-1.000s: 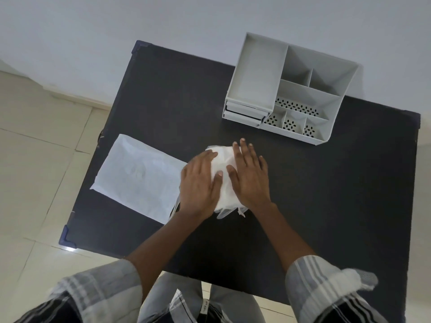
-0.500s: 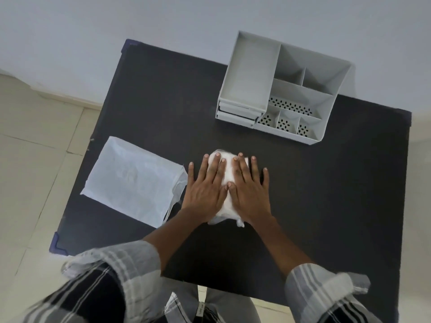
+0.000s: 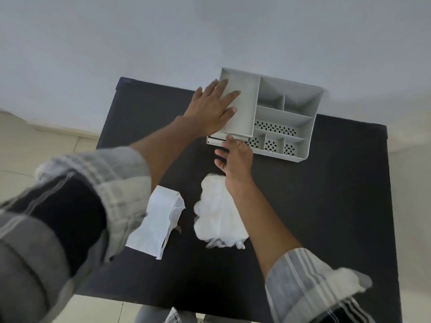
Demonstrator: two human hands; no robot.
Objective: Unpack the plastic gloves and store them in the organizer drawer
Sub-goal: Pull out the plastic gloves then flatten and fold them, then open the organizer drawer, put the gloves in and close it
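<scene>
- At the left of the black table (image 3: 326, 206) lies the emptied white packet (image 3: 158, 220), flat and torn open at its far end; it is out of play.
- Just right of it, apart from the packet, sits the stack of plastic gloves (image 3: 217, 213), a loose crumpled white pile on the table, untouched by either hand.
- The left hand (image 3: 213, 108) is spread flat and unclenched, pressing on the left side of the grey organizer (image 3: 300, 117), apparently to brace it.
- The right hand (image 3: 234, 157) reaches to the drawer (image 3: 215, 141) front at the organizer's near left corner, fingers loosely open, holding nothing; whether they already touch the drawer lip cannot be told.
- Risks, as a judgement: the light organizer could slide or tip toward the person if the bracing hand slips during the pull; the right forearm passes over the gloves and could brush the slippery pile apart.
</scene>
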